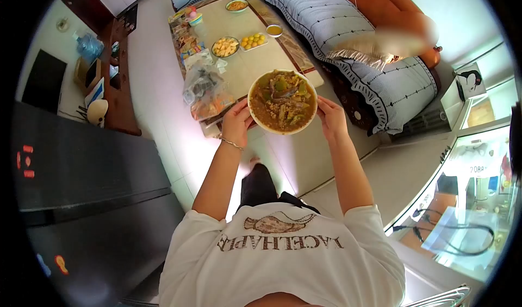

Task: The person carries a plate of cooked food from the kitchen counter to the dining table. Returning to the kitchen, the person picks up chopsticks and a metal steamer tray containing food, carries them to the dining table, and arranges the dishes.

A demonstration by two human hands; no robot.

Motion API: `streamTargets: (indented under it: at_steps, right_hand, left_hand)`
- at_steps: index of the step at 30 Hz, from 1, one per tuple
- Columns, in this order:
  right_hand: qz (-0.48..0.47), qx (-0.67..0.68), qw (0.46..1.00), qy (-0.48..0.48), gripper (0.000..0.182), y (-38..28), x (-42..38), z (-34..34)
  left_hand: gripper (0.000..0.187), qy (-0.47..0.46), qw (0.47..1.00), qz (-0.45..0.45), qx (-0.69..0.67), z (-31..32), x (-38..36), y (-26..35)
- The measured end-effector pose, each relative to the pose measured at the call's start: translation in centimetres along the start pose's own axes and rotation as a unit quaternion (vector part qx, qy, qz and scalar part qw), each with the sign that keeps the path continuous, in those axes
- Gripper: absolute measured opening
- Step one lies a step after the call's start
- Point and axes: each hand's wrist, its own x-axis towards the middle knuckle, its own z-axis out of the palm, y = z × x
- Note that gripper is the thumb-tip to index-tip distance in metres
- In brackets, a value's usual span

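A round white bowl (283, 101) full of brown stew with green pieces is held level in front of my body. My left hand (237, 123) grips its left rim, with a bracelet at the wrist. On the right side, my right hand (331, 119) holds the opposite rim. Beyond the bowl stands a long table (255, 70). On it are a bowl of pale cut pieces (225, 47), a plate of round yellow items (253, 41), a small bowl of yellow liquid (274, 31) and plastic bags (209, 92) near the closest end.
A sofa with a white patterned cover (321, 30) runs along the table's right side. On the left stand a dark refrigerator (87, 160) and a brown cabinet (119, 89). A glass-topped surface with a black cable (462, 228) is at the right. Tiled floor lies below.
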Motion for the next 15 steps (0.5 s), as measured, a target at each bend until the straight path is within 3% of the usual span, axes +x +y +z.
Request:
streamTargets:
  at_steps: [7, 15]
  right_hand:
    - [-0.009, 0.015, 1.000, 0.012, 0.024, -2.3, 11.1, 2.5]
    - [0.017, 0.014, 1.000, 0.003, 0.023, -5.3, 22.7, 4.6]
  left_hand:
    - [0.027, -0.023, 1.000, 0.004, -0.003, 2.1, 12.5, 1.3]
    - [0.027, 0.032, 0.999, 0.009, 0.022, 6.2, 22.4, 4.4]
